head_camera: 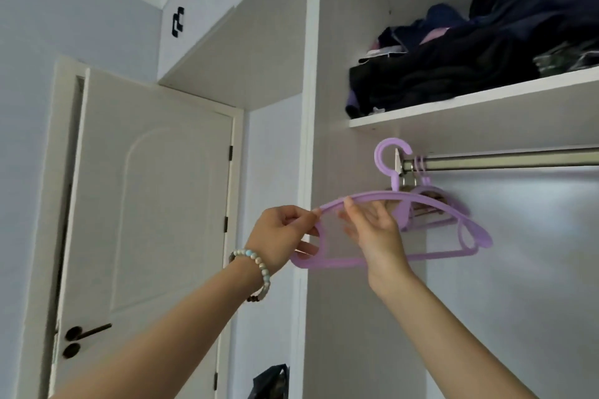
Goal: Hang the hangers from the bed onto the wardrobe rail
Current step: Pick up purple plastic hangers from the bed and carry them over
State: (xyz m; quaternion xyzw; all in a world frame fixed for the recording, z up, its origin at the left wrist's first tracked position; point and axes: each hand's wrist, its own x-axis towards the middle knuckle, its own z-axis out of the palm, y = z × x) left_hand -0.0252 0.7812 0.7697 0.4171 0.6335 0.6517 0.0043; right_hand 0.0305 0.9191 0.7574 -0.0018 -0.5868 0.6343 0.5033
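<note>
Rail [518,157] bears purple hangers [423,172]; shelf [486,107] holds dark clothes [437,74].

Home bedroom — built-in wardrobe.
Above the steel rail [518,157], a white shelf [470,108] heaped with dark clothes [453,74]; at the rail's left end, purple hangers [421,168]; well left of the rail — a cream panelled door [155,204].

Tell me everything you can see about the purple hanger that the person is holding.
The purple hanger looks like smooth lilac plastic: a round open hook, a curved shoulder arm, a straight bottom bar, loops near its right end. The left hand pinches its left tip; the right hand pinches the upper arm. Its hook is at the left end of the rail; I cannot tell whether it hangs on it.
</note>
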